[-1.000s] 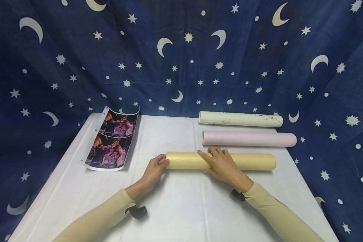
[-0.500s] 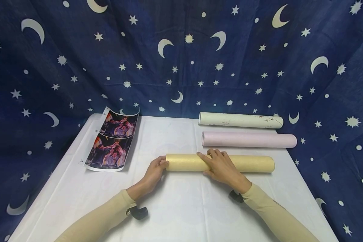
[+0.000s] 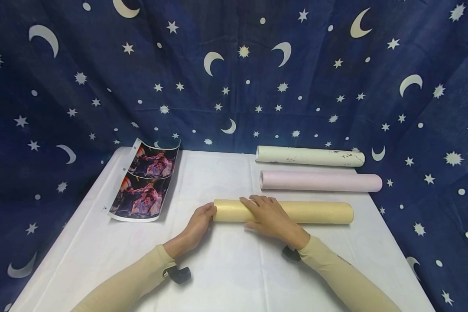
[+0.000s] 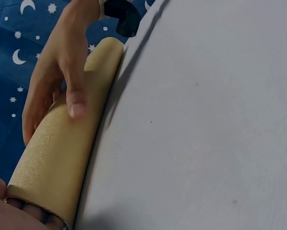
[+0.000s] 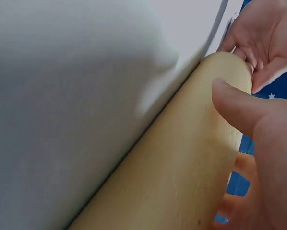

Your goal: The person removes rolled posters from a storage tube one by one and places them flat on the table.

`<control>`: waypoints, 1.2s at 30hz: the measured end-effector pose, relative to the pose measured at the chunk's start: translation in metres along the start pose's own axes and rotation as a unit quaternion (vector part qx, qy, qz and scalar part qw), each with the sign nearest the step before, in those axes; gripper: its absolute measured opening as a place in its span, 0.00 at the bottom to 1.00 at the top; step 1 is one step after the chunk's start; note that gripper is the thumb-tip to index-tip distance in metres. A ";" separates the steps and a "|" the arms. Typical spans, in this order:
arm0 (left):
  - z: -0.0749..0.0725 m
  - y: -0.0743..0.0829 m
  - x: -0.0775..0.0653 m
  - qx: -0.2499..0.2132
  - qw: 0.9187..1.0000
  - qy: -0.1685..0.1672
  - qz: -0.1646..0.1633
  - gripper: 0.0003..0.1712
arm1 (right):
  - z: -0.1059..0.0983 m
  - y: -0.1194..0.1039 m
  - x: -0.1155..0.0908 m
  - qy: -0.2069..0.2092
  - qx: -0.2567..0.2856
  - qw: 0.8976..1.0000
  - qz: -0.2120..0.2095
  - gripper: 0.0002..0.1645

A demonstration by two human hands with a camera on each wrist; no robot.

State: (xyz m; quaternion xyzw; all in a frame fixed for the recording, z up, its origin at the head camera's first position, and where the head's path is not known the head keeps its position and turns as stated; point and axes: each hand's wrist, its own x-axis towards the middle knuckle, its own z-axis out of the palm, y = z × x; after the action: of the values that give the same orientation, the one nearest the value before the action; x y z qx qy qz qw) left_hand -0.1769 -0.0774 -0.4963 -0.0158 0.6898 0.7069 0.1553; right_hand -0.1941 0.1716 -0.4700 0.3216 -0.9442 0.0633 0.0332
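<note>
A roll of pale gold wallpaper (image 3: 316, 212) lies crosswise on the white table, its surface faintly textured in the left wrist view. At its left end my left hand (image 3: 199, 222) pinches the rim, several fingers tucked inside the hollow and the thumb outside. My right hand (image 3: 272, 220) spans the roll left of its middle, with loosely bent fingers on the far side and the thumb on the near side. In the right wrist view, the right thumb (image 5: 237, 103) overlaps the roll close to the end where the left hand is.
Behind the gold roll lie a pink roll (image 3: 320, 181) and a white roll with a floral print (image 3: 308, 156). A curling sheet with two printed pictures (image 3: 142, 195) is at the table's left. A dark blue star-and-moon cloth (image 3: 238, 99) hangs behind.
My right hand has shifted left along the gold roll, toward the left hand. The left hand keeps its hold on the roll's end. The other rolls and the sheet stay put.
</note>
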 end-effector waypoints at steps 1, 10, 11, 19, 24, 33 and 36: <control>0.000 -0.001 0.000 -0.004 1.000 -0.006 -0.004 0.26 | 0.002 -0.001 0.001 -0.004 0.002 1.000 0.000 0.46; -0.001 -0.005 -0.002 -0.018 1.000 -0.014 -0.013 0.24 | 0.011 0.000 0.006 0.006 -0.007 1.000 0.003 0.51; -0.001 -0.005 -0.002 -0.018 1.000 -0.013 -0.013 0.24 | 0.011 0.000 0.006 0.008 -0.008 1.000 0.000 0.51; -0.002 -0.004 -0.002 -0.019 0.999 0.020 -0.030 0.24 | 0.011 0.002 0.004 0.014 -0.007 1.000 -0.011 0.50; -0.001 0.000 -0.004 -0.022 0.998 0.042 -0.037 0.18 | 0.012 0.004 0.002 0.009 -0.014 1.000 -0.006 0.50; -0.006 0.002 0.001 -0.009 0.998 0.055 -0.023 0.17 | 0.008 0.007 0.002 0.015 -0.010 1.000 -0.003 0.50; -0.011 0.003 0.002 -0.006 0.998 0.056 -0.024 0.19 | 0.006 0.009 0.001 0.021 -0.012 1.000 -0.007 0.50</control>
State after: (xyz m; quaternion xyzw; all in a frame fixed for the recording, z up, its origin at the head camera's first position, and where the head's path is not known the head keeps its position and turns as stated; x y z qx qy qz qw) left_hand -0.1814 -0.0876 -0.4941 -0.0727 0.6928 0.7050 0.1332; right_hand -0.2004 0.1772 -0.4771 0.3262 -0.9418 0.0583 0.0572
